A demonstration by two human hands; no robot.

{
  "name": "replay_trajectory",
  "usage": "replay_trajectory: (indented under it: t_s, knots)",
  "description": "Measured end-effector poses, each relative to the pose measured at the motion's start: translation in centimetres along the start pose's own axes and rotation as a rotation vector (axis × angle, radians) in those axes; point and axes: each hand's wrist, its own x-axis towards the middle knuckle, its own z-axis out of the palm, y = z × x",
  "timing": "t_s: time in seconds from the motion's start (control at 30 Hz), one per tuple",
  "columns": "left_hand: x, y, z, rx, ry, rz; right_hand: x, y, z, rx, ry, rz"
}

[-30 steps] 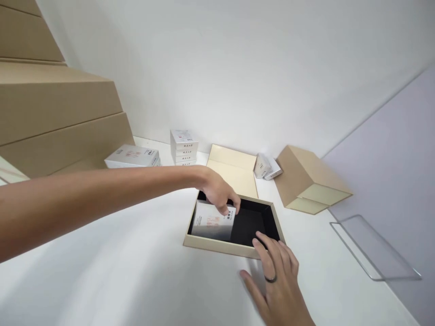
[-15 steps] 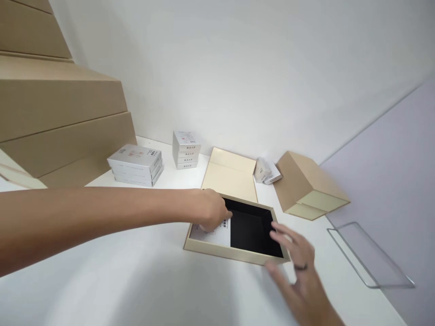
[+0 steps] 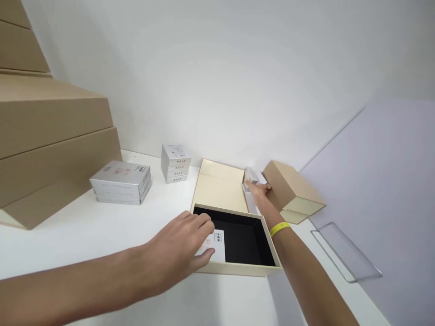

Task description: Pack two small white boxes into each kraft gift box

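An open cream gift box with a black inside lies on the table, and its lid is folded back behind it. Inside, at the left end, rests a flat silver-white carton with dark print. My left hand is over that carton, fingers bent and thumb held apart, with nothing visible in it. Beyond the lid's right edge, my right hand reaches to small silver cartons. Its thumb and fingers are spread around them, partly covering them; a firm grip cannot be made out.
Silver cartons are stacked at the left, with a taller stack near the wall. Large brown boxes rise at far left. A tan box stands beside my right hand; a wire frame is at the right edge.
My right hand has moved from the gift box's front right corner back to the small cartons. My left hand has drawn back and its fingers have loosened above the carton inside the box.
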Motion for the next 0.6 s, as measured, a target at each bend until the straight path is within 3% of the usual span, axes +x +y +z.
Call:
replay_trajectory:
  t_s: [0.17,0.27,0.37,0.47,0.53,0.6]
  knots:
    - [-1.5,-1.7,-0.1,0.148,0.287,0.105,0.1,1.3,1.3,-0.037,0.138,-0.011]
    - [-2.2,-4.9,-1.8,0.234,0.36,-0.011,-0.3,2.1,1.2,-0.059,0.18,-0.087]
    - [-2.7,-9.8,-4.8,0.282,0.248,-0.302,-0.9,2.6,1.0,-0.07,0.163,-0.1]
    - [-3.2,-14.8,-7.9,0.295,-0.018,-0.49,-1.5,3.1,0.3,-0.05,0.101,-0.124]
    - [-3.8,-17.2,-9.1,0.239,-0.196,-0.549,-1.8,3.7,-0.8,-0.013,0.004,-0.136]
    - [-4.2,-18.7,-9.3,0.237,-0.26,-0.51,-2.2,4.6,-2.4,0.035,-0.119,-0.123]
